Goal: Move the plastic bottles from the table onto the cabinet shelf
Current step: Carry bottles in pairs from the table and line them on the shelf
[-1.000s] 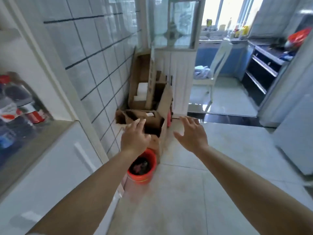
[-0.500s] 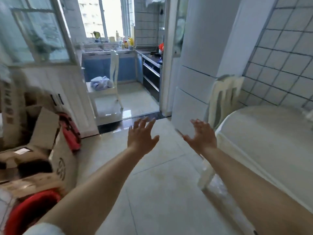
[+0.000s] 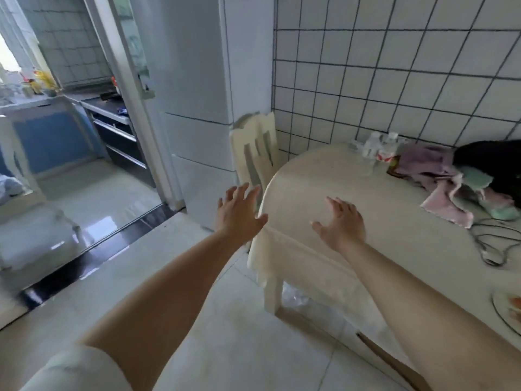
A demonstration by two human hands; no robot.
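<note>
A few clear plastic bottles, one with a red label, stand together at the far side of the cream-covered table, close to the tiled wall. My left hand is stretched out with spread fingers just left of the table's near corner and holds nothing. My right hand hovers over the table's near part, fingers straight and empty. Both hands are well short of the bottles. The cabinet shelf is out of view.
A cream chair stands between the table and the white fridge. Pink and green cloths, a black bag, a dark cable and a plate lie on the table's right side. A kitchen doorway opens at left.
The view has swung right, from the cabinet and cardboard boxes past the kitchen doorway to the table. The bottles have come into sight, and both empty hands now reach toward the table.
</note>
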